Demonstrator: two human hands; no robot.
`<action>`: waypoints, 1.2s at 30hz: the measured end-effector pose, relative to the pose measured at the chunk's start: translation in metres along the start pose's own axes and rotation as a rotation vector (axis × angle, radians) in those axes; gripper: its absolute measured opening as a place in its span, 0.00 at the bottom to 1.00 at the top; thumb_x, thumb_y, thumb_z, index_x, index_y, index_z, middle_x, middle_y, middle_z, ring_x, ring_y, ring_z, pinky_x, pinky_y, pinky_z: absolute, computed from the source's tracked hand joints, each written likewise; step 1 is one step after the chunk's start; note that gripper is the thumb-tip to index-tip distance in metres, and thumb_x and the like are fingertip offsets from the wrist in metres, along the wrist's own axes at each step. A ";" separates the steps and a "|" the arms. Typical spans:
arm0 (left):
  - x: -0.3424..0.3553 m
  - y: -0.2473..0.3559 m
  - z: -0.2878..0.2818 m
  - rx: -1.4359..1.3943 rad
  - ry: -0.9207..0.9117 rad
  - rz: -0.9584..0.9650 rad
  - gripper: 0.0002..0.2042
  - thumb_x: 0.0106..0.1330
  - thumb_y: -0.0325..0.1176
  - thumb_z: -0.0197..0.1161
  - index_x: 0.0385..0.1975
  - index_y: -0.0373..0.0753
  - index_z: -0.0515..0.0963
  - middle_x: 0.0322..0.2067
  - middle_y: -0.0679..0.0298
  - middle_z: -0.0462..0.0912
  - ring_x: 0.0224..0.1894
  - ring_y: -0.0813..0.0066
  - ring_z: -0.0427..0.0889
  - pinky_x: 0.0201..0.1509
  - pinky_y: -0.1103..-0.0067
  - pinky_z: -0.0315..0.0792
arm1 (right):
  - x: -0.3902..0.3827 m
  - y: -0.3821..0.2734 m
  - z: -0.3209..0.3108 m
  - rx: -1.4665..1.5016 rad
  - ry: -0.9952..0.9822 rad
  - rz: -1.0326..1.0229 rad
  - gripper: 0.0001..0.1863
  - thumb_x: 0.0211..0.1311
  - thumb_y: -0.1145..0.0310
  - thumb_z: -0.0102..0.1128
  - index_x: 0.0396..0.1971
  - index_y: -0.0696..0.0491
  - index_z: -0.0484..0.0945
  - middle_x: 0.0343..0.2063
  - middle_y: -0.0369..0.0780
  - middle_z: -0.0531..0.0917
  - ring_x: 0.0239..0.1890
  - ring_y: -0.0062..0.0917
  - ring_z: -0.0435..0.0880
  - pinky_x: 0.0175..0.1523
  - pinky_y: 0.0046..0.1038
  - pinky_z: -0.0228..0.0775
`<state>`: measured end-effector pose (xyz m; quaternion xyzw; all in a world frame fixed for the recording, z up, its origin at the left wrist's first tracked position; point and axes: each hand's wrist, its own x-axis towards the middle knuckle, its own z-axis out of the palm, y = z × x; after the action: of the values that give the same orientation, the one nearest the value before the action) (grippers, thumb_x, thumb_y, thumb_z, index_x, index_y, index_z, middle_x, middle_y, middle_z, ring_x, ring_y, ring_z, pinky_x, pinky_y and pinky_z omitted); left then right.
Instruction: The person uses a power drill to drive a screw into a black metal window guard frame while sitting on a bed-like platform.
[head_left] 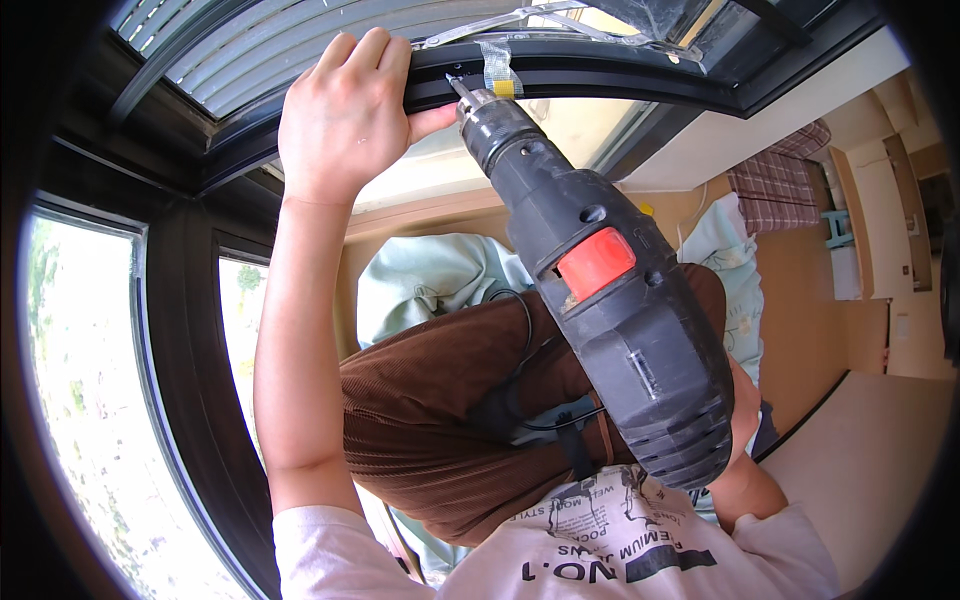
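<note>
Two hands are at work: one left hand [343, 110] gripping one dark window frame bar [600, 68], and one right hand [742, 408] mostly hidden behind one black power drill [610, 300]. The drill carries one red switch [596, 264], one bit [459, 86] and one black cord [520, 330]. On the bar sits one strip of clear tape [497, 66] with one yellow tag [505, 88], and one checked cloth [780, 185] lies in the room beyond
</note>
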<state>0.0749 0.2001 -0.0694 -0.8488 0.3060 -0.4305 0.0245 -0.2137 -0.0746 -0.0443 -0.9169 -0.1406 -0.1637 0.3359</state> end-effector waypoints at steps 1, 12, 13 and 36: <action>-0.001 0.000 -0.001 0.008 -0.004 0.002 0.33 0.60 0.72 0.61 0.32 0.41 0.79 0.32 0.67 0.77 0.40 0.70 0.82 0.39 0.75 0.82 | 0.001 0.004 0.001 -0.010 0.000 -0.037 0.32 0.52 0.68 0.78 0.53 0.72 0.78 0.38 0.51 0.87 0.33 0.38 0.88 0.38 0.33 0.80; -0.003 -0.001 -0.001 0.015 -0.012 -0.010 0.35 0.58 0.75 0.59 0.34 0.41 0.80 0.32 0.67 0.77 0.40 0.70 0.82 0.40 0.75 0.82 | 0.006 0.004 0.022 -0.180 0.079 -0.171 0.34 0.51 0.68 0.80 0.52 0.76 0.78 0.39 0.52 0.88 0.35 0.42 0.90 0.38 0.34 0.85; -0.003 0.000 -0.001 0.019 -0.012 -0.007 0.35 0.57 0.75 0.59 0.34 0.41 0.80 0.32 0.67 0.77 0.40 0.70 0.82 0.40 0.75 0.82 | 0.005 0.006 0.024 -0.191 0.093 -0.196 0.34 0.51 0.68 0.80 0.52 0.76 0.78 0.40 0.53 0.88 0.35 0.42 0.90 0.38 0.34 0.85; 0.000 -0.001 -0.004 0.050 -0.006 0.033 0.35 0.60 0.75 0.60 0.29 0.41 0.78 0.31 0.66 0.78 0.37 0.70 0.84 0.36 0.76 0.81 | -0.030 0.033 0.019 0.094 -0.020 0.171 0.25 0.56 0.67 0.75 0.53 0.62 0.83 0.45 0.49 0.90 0.42 0.40 0.92 0.45 0.41 0.85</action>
<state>0.0722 0.2016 -0.0664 -0.8441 0.3088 -0.4350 0.0538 -0.2253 -0.0907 -0.0888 -0.9103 -0.0729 -0.1185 0.3898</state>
